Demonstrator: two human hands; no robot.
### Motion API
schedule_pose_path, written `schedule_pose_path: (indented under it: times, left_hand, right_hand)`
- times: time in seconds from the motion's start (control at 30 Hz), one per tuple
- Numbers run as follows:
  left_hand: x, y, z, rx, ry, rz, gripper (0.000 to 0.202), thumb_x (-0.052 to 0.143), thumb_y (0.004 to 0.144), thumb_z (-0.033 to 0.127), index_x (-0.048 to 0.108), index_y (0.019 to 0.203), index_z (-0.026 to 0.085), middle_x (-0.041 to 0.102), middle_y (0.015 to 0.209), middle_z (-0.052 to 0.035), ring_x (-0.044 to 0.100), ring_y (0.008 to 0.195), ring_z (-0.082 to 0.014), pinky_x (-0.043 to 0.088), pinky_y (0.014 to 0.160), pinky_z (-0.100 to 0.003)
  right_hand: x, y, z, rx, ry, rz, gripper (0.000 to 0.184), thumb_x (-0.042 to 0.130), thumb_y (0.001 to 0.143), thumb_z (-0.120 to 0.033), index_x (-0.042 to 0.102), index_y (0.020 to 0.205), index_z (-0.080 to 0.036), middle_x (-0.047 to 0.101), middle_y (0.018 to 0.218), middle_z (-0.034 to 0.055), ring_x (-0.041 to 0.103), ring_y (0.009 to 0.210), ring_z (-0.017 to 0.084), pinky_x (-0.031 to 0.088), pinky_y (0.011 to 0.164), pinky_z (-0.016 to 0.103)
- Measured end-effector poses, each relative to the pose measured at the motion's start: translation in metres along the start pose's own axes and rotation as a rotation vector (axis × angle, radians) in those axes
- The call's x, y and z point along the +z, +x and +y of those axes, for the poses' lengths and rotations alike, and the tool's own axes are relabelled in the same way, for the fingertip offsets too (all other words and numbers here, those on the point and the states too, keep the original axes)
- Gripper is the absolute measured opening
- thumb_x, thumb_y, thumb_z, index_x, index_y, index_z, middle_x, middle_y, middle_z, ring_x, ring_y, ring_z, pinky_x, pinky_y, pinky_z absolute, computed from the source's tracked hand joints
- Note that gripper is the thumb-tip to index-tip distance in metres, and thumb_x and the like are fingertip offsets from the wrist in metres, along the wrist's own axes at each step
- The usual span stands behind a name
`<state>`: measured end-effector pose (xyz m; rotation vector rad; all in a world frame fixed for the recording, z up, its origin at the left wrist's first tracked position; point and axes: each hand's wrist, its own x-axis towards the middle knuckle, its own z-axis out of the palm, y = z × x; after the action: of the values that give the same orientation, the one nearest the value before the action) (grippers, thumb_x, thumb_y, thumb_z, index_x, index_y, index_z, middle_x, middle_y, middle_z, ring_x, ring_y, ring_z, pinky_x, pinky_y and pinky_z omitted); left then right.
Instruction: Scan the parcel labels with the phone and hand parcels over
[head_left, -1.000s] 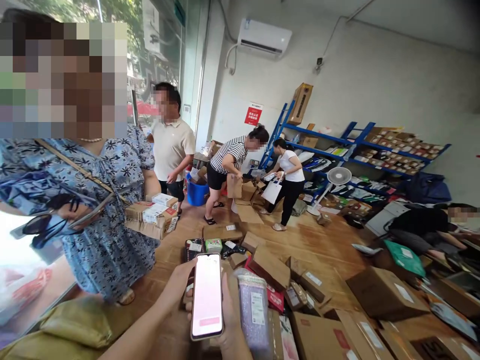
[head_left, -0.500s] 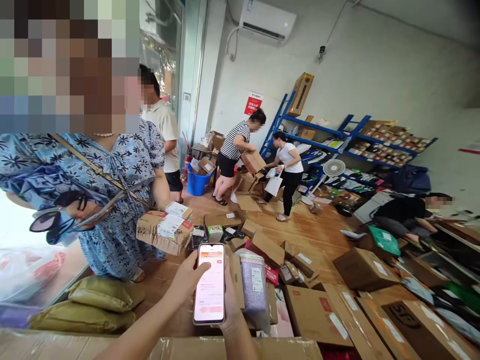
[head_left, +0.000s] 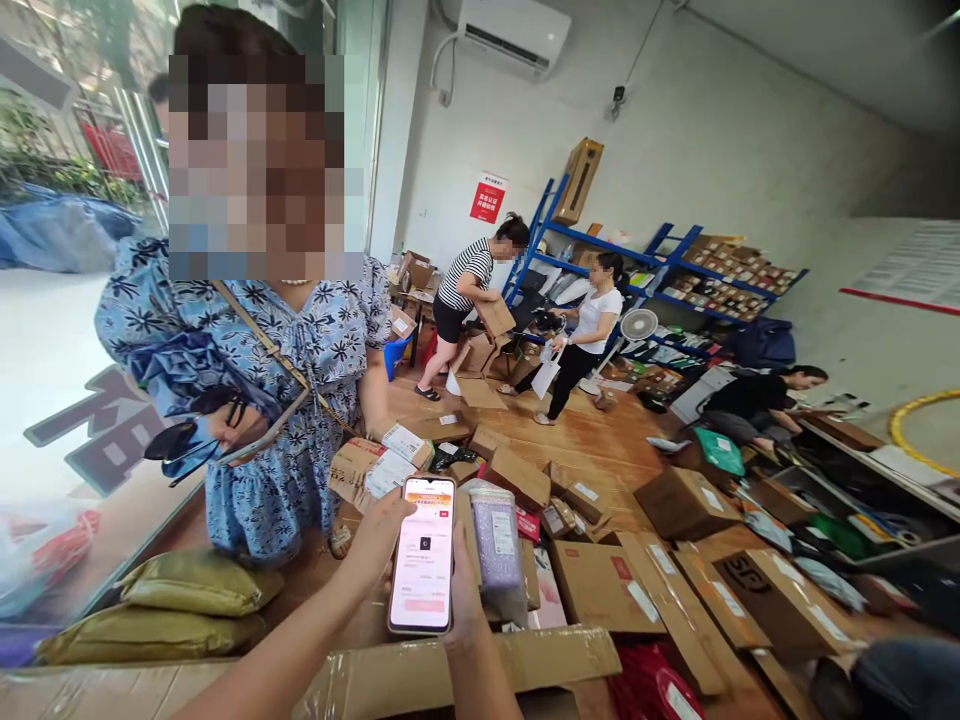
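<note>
My right hand (head_left: 466,612) holds a phone (head_left: 422,553) upright from below, its fingers wrapped behind it; the screen shows a pink and white page. My left hand (head_left: 379,538) rests at the phone's left edge, thumb near the top of the screen. Both hands hover above an open cardboard box flap (head_left: 480,668). A person in a blue floral dress (head_left: 300,420) stands close on the left, carrying a stack of taped parcels (head_left: 371,467) in one arm and a phone with sunglasses (head_left: 217,440) in the other hand.
Cardboard boxes (head_left: 679,500) and a purple padded packet (head_left: 496,540) litter the wooden floor. Two people sort boxes by blue shelving (head_left: 675,285) at the back; another crouches at right (head_left: 750,395). Olive bags (head_left: 195,585) lie at lower left by a glass wall.
The view has swung left and the person in the blue dress has come closer to centre. The phone screen has changed to a page with more content. My hands keep the same hold.
</note>
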<state>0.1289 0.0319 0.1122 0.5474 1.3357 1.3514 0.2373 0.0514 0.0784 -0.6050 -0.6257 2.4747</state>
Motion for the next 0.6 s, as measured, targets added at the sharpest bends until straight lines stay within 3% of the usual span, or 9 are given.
schedule_pose_path:
  times: [0.13, 0.4, 0.6]
  left_hand:
    - [-0.0048, -0.0007, -0.0032, -0.047, 0.004, -0.027, 0.034, 0.052, 0.065, 0.042, 0.056, 0.091, 0.02, 0.048, 0.044, 0.0072, 0.033, 0.03, -0.0075, 0.022, 0.027, -0.017]
    - [-0.005, -0.0023, 0.0009, -0.047, -0.042, -0.027, 0.038, 0.06, 0.062, 0.055, 0.049, 0.076, 0.021, 0.034, 0.036, 0.0113, 0.026, 0.027, -0.0066, 0.024, 0.025, -0.018]
    - [-0.0071, 0.0038, -0.0029, -0.015, 0.011, -0.036, 0.045, 0.059, 0.067, 0.062, 0.056, 0.081, 0.019, 0.047, 0.042, 0.0063, 0.031, 0.028, -0.0068, 0.023, 0.027, -0.018]
  right_hand:
    - [0.0032, -0.0031, -0.0003, -0.017, -0.011, -0.038, 0.076, 0.044, 0.073, -0.074, 0.065, 0.106, -0.009, 0.072, 0.092, 0.0156, 0.068, 0.077, 0.025, 0.057, 0.067, 0.043]
    - [0.0056, -0.0046, -0.0015, -0.022, 0.0, -0.032, 0.077, 0.036, 0.078, -0.073, 0.064, 0.107, -0.007, 0.072, 0.089, 0.0148, 0.066, 0.066, 0.02, 0.056, 0.068, 0.039]
    - [0.006, -0.0036, -0.0024, -0.026, 0.002, -0.035, 0.076, 0.04, 0.077, -0.073, 0.064, 0.109, -0.008, 0.073, 0.089, 0.0136, 0.066, 0.064, 0.019, 0.055, 0.066, 0.036]
